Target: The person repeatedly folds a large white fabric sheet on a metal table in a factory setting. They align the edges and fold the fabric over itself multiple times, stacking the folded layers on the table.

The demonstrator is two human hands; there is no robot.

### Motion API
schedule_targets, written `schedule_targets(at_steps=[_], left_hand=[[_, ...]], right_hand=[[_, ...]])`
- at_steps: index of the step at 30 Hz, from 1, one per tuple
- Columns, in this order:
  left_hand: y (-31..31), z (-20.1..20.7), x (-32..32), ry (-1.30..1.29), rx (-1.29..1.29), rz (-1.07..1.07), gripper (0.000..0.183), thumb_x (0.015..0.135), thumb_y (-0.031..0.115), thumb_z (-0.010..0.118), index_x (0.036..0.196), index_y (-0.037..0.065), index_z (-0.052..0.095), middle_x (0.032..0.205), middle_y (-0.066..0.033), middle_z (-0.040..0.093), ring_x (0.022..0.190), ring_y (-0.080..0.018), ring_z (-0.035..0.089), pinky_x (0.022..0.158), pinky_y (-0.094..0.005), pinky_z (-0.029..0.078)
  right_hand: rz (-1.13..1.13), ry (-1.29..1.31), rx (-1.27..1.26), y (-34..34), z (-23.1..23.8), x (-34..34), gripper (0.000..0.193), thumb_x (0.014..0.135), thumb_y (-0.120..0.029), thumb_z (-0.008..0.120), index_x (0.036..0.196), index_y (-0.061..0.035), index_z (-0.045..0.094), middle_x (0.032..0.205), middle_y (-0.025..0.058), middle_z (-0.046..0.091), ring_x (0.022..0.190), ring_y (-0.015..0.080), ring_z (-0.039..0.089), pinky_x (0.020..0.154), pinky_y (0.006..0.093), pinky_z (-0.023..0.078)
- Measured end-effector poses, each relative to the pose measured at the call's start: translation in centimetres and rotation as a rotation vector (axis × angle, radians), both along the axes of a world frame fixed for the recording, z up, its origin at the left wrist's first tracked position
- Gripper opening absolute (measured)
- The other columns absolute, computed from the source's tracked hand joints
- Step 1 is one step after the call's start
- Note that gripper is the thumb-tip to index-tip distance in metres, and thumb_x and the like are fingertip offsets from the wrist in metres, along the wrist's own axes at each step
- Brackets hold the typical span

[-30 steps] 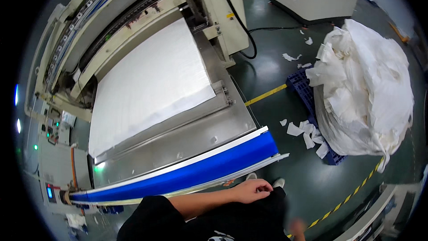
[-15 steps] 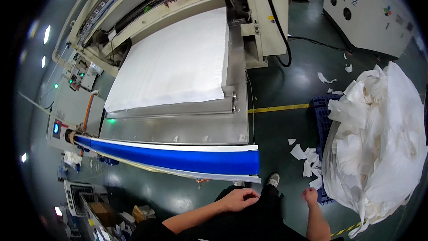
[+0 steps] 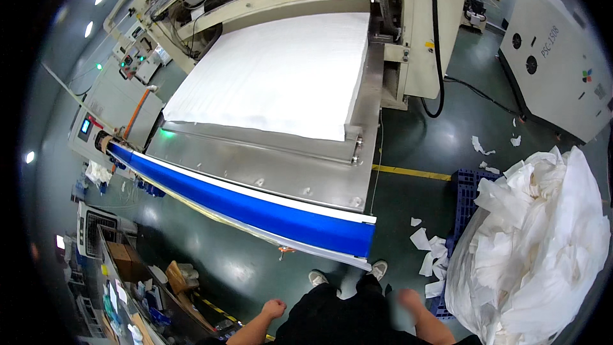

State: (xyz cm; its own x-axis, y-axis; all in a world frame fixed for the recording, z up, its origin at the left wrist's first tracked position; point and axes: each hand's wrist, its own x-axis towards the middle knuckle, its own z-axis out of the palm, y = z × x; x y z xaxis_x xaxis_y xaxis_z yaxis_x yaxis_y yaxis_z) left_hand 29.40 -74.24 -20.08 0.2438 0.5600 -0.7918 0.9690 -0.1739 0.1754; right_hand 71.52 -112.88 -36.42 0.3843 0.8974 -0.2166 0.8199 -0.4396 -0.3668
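My left hand [image 3: 274, 308] hangs at my left side, its fingers curled into a loose fist with nothing showing in them. At my right side is my right hand [image 3: 410, 300], smeared by motion, so its fingers cannot be made out. Neither hand touches anything. In front of me a stack of white sheet material [image 3: 274, 76] lies on the metal bed [image 3: 255, 176] of a large cream machine. A blue padded bar [image 3: 255, 211] with white edges runs along the bed's near side, ahead of my feet.
On the right, a large bag of white scraps [image 3: 530, 243] rests on a blue plastic pallet [image 3: 465, 195]. Loose white scraps [image 3: 431, 252] lie beside it on the green floor. A white cabinet [image 3: 555, 57] stands far right. Cluttered bins with cardboard [image 3: 128, 260] are at lower left.
My left hand has moved from in front of my body out to my left side. The right hand has shifted left and become blurred. The view has turned; the machine sits farther right.
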Motion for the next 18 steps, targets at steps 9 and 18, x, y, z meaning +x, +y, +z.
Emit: schedule_targets(at_steps=[9,18], left_hand=[[-1.0,1.1,-4.1,-0.217,0.089,-0.222,0.026,0.084,0.029,0.052,0.098,0.01,0.063,0.096,-0.013,0.063,0.09,-0.0307,0.059,0.078,-0.0406,0.048],[8.3,-2.6,-16.2,-0.433,0.007,0.186,0.024,0.086,0.024,0.055,0.1,0.006,0.062,0.098,-0.0166,0.063,0.089,-0.0311,0.06,0.078,-0.042,0.048]], right_hand=[[-0.162,0.337,-0.459,10.0,9.4,-4.1,0.033,0.078,-0.033,0.055,0.09,-0.005,0.067,0.093,0.0192,0.066,0.091,0.0365,0.062,0.081,0.0423,0.05],[-0.237,0.359,-0.346,24.6,16.9,-17.0,0.032,0.077,-0.035,0.054,0.084,-0.008,0.068,0.079,0.0188,0.065,0.08,0.0358,0.064,0.072,0.0439,0.05]])
